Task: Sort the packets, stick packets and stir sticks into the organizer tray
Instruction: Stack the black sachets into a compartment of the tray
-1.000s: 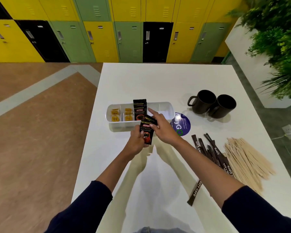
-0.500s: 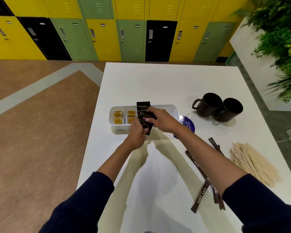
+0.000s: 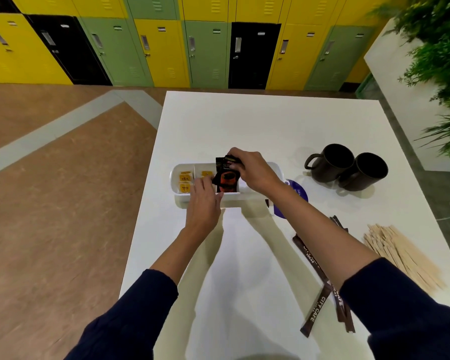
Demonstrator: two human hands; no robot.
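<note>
**Seating of coffee packets in the organizer tray**

Pinched the black coffee packets (image 3: 226, 178) by their top edge with the right hand (image 3: 255, 172), fingers curled over them from above. Held them upright in a middle compartment of the white organizer tray (image 3: 276, 168), lower ends down behind its near wall. Could not tell how many packets lay in the pinch.

Rested the left hand (image 3: 204, 201) released over the tray's near wall, fingers loosely straight, tips against the left edge of the packets. Grasped nothing with it.

Recorded around the hands:
- Yellow tea packets (image 3: 185, 181) lying flat in the two compartments at and just left of the left fingertips.
- A purple disc (image 3: 296, 193) on the white counter (image 3: 244, 126), just beside the tray's right end and partly hidden under the right wrist.
- Two dark mugs (image 3: 346, 166), touching each other, beyond and well to the right of the right hand.
- Brown stick packets (image 3: 315, 263) marked CITY CAFE, lying along the counter by the right forearm, nearer the body than either hand.
- Wooden stir sticks (image 3: 400, 255) in a loose heap right of the right forearm, apart from the stick packets.
</note>
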